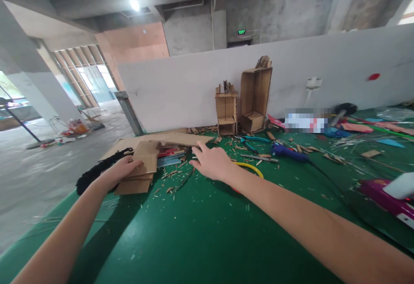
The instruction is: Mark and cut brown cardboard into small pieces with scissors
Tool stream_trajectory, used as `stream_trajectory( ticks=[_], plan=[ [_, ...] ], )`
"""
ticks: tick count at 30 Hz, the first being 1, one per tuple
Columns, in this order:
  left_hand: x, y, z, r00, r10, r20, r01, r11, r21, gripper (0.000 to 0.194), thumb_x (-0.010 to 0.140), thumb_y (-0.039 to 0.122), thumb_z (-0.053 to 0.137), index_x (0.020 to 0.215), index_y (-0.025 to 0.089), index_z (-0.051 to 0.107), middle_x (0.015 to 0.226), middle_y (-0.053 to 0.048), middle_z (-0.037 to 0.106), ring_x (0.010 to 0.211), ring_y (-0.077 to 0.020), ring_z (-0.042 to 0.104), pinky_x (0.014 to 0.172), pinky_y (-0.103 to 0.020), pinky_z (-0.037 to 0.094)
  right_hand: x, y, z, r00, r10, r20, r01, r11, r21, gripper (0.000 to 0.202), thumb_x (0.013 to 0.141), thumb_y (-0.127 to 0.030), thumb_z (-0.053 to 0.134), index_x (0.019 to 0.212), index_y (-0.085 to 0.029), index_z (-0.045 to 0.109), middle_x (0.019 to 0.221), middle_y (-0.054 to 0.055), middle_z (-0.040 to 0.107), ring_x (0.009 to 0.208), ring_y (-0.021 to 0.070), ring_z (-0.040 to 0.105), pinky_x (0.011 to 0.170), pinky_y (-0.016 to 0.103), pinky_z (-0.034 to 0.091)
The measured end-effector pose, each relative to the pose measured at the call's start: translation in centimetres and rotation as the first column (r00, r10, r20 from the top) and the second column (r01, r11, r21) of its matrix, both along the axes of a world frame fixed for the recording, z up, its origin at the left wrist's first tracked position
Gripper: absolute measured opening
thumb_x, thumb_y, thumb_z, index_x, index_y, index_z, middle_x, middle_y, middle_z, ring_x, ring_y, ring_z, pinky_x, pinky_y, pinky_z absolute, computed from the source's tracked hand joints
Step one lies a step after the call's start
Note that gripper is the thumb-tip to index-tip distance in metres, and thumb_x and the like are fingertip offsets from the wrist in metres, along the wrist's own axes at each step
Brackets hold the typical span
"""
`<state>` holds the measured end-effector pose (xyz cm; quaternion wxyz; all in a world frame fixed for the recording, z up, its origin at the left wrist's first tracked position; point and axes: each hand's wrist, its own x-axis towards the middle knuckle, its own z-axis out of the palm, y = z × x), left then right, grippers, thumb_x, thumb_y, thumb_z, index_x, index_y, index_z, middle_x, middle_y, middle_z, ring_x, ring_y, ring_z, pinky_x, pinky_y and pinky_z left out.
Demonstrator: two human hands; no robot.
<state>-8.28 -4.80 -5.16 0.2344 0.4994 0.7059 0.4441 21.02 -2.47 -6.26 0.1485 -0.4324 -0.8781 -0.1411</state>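
Note:
My left hand [120, 171] rests against a small stack of cardboard pieces [145, 165] at the left of the green table, its fingers on or around the pieces' left side. My right hand [210, 161] reaches over the table with its fingers apart, close to the right end of a long flat cardboard sheet [181, 138]; whether a fingertip touches it is unclear. Under and beside the sheet lie red and blue flat pieces [171, 159]. A yellow curved handle [254, 167] shows behind my right wrist. Black yarn or cloth [89, 177] lies beside my left hand.
Two upright cardboard structures [255, 98] stand against the white partition [181, 89]. Teal-handled pliers [249, 143], a blue glue gun [291, 153] with a cable, and a magenta device [378, 193] lie on the right. Cardboard scraps litter the green table [194, 241].

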Motion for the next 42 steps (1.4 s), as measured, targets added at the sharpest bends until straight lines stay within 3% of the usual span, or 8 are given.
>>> stream_trajectory(
  ticks=[7,12,16,20,27,32,36,42],
  plan=[
    [-1.0,1.6,-0.3,0.864,0.06,-0.499,-0.049,0.998,0.036,0.033,0.064,0.034,0.06,0.089,0.013,0.06,0.085,-0.014,0.063,0.1,-0.038,0.054,0.085,-0.043,0.039,1.3,-2.3,-0.8,0.986,0.161,0.038,-0.158,0.986,-0.059,0.037,0.092,-0.036,0.03,0.117,-0.023,0.055,0.134,0.013,0.045,0.069,0.0193,0.063,0.057,0.034,0.046],
    [3.6,-0.3,0.2,0.674,0.07,-0.736,0.058,0.987,0.148,0.045,0.079,0.039,0.041,0.117,0.018,0.052,0.102,-0.013,0.063,0.1,-0.0313,0.056,0.09,-0.039,0.037,6.0,-2.4,-0.4,0.997,0.062,0.047,-0.058,0.996,-0.071,0.036,0.085,-0.014,0.033,0.113,-0.016,0.056,0.099,0.012,0.061,0.065,0.0183,0.06,0.051,0.029,0.038],
    [9.4,-0.5,0.2,0.844,-0.201,-0.498,0.249,0.968,0.032,0.052,0.065,0.044,0.063,0.115,0.027,0.057,0.068,-0.003,0.066,0.066,-0.0253,0.06,0.066,-0.03,0.042,11.5,-1.9,-1.1,0.994,-0.105,0.028,0.108,0.981,-0.163,0.037,0.081,-0.011,0.037,0.109,-0.017,0.059,0.101,0.01,0.062,0.076,0.0203,0.062,0.053,0.027,0.039],
    [12.0,1.6,0.0,0.982,-0.184,0.03,0.186,0.98,-0.073,0.051,0.05,0.031,0.077,0.099,0.025,0.063,0.05,0.001,0.057,0.04,-0.0159,0.049,0.043,-0.022,0.031,15.4,-1.2,-2.1,0.955,-0.287,-0.074,0.265,0.939,-0.22,0.036,0.085,-0.016,0.036,0.112,-0.019,0.059,0.11,0.008,0.063,0.088,0.0208,0.063,0.063,0.028,0.043],
    [11.8,4.5,-1.2,0.918,-0.053,0.393,0.087,0.994,-0.069,0.026,0.063,0.03,0.066,0.084,0.017,0.059,0.049,0.005,0.048,0.032,-0.0053,0.034,0.035,-0.016,0.02,15.4,-0.9,-1.7,0.913,-0.404,0.047,0.406,0.9,-0.156,0.024,0.087,-0.025,0.042,0.097,-0.022,0.063,0.086,0.007,0.07,0.074,0.0225,0.065,0.055,0.028,0.04],
    [12.2,4.9,-1.1,0.873,-0.076,0.482,-0.016,0.983,0.184,0.032,0.061,0.026,0.067,0.09,0.016,0.059,0.07,0.001,0.058,0.049,-0.0069,0.051,0.041,-0.016,0.034,13.9,-1.9,-2.1,0.974,-0.224,-0.005,0.224,0.974,-0.042,0.033,0.092,-0.034,0.036,0.104,-0.016,0.061,0.102,0.012,0.065,0.095,0.0238,0.058,0.073,0.033,0.045],
    [13.7,3.1,-0.6,0.836,-0.194,0.513,0.041,0.955,0.295,0.026,0.061,0.023,0.063,0.086,0.018,0.058,0.073,0.002,0.057,0.059,-0.0092,0.056,0.054,-0.022,0.047,12.7,-2.7,-2.6,0.999,-0.019,-0.05,0.013,0.993,-0.118,0.044,0.089,-0.048,0.039,0.114,-0.017,0.058,0.103,0.011,0.062,0.095,0.0238,0.056,0.083,0.037,0.043],
    [16.9,-0.5,-3.8,0.789,-0.206,0.578,0.129,0.977,0.172,0.023,0.062,0.019,0.054,0.085,0.02,0.056,0.082,-0.001,0.06,0.07,-0.0149,0.058,0.053,-0.024,0.047,11.9,-3.2,-2.5,0.997,-0.082,-0.01,0.08,0.988,-0.13,0.033,0.086,-0.041,0.048,0.095,-0.013,0.064,0.09,0.013,0.064,0.086,0.0256,0.059,0.075,0.038,0.045]
  ],
)
